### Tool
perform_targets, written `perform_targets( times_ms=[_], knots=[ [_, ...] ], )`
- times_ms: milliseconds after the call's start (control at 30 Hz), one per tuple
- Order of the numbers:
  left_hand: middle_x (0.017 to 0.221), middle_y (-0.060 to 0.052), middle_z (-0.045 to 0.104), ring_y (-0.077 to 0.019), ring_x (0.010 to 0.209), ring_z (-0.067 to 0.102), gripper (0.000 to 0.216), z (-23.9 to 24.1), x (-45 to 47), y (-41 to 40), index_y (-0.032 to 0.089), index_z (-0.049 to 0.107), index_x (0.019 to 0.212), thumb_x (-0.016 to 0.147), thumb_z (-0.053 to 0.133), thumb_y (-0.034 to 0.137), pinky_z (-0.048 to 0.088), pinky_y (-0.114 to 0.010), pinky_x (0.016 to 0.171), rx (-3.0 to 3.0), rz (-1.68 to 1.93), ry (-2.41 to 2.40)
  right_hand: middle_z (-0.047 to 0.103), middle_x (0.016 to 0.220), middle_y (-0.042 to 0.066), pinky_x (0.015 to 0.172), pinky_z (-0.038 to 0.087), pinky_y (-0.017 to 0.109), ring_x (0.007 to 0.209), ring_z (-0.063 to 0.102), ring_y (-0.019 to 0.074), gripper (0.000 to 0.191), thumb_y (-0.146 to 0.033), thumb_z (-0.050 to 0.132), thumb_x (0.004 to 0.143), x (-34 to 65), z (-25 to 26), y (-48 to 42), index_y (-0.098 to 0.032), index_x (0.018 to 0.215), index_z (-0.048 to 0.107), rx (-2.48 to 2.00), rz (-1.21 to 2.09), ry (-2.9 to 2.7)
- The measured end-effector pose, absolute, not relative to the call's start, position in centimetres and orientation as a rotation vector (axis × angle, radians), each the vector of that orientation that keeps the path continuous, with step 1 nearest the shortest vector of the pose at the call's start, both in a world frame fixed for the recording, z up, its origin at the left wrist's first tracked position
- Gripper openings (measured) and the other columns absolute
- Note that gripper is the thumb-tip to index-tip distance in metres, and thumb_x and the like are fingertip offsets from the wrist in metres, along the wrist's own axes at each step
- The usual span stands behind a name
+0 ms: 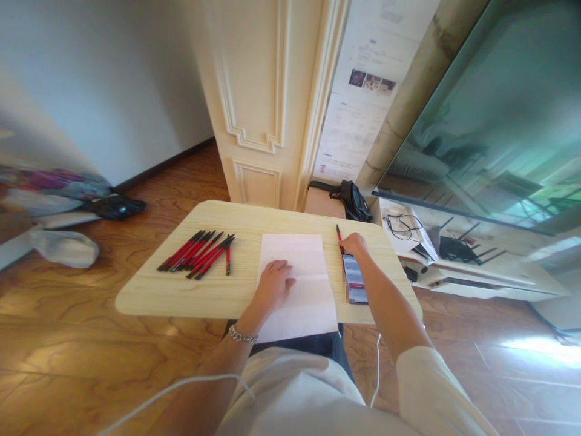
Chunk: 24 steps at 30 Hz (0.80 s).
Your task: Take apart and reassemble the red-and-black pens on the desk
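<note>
My left hand (275, 283) lies on a blank white sheet of paper (297, 254), fingers resting on it and thumb apart. Over on the right of the table, my right hand (354, 244) has its fingers closed on a red pen (339, 235) with a black end that points away from me. Just below that hand is a flat box-like item (356, 281) with a blue-grey and red face, partly hidden by my right forearm. To the left of the paper lies a loose bunch of several red-and-black pens (197, 254).
Everything lies on a light wooden table (154, 290) with rounded corners. A black bag (354, 200) sits behind its far right edge. Beyond the right side stands a low cabinet (490, 278) with a router (458, 249). White cables (377, 369) hang near my body.
</note>
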<state>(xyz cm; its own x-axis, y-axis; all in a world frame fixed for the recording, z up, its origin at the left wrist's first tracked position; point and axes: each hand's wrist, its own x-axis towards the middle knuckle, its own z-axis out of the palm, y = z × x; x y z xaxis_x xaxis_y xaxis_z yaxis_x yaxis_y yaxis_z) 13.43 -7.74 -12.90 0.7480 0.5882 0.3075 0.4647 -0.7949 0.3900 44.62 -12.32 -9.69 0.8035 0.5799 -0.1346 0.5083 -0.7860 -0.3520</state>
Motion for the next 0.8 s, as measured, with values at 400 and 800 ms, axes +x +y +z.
perform_targets(
  times_ms=[400, 800],
  knots=[
    [0.118, -0.013, 0.061, -0.0262, 0.113, 0.051, 0.030, -12.9, 13.9, -7.2, 0.015, 0.066, 0.107, 0.081, 0.059, 0.026, 0.036, -0.041, 0.102, 2.642, 0.646, 0.813, 0.068, 0.092, 0.021, 0.068, 0.046, 0.030, 0.089, 0.064, 0.0286, 0.043, -0.050, 0.065, 0.070, 44.0, -9.3, -12.6, -0.009, 0.085, 0.069, -2.746, 0.319, -0.875],
    [0.105, -0.007, 0.066, -0.0226, 0.101, 0.057, 0.020, -11.2, 8.8, -7.4, 0.020, 0.066, 0.099, 0.084, 0.054, 0.025, 0.043, -0.040, 0.095, 2.421, 0.925, 0.963, 0.067, 0.102, 0.005, 0.084, 0.041, 0.029, 0.094, 0.059, 0.0177, 0.029, -0.039, 0.045, 0.089, 32.5, -7.4, -17.2, -0.022, 0.100, 0.067, -2.157, 0.091, -1.460]
  ],
)
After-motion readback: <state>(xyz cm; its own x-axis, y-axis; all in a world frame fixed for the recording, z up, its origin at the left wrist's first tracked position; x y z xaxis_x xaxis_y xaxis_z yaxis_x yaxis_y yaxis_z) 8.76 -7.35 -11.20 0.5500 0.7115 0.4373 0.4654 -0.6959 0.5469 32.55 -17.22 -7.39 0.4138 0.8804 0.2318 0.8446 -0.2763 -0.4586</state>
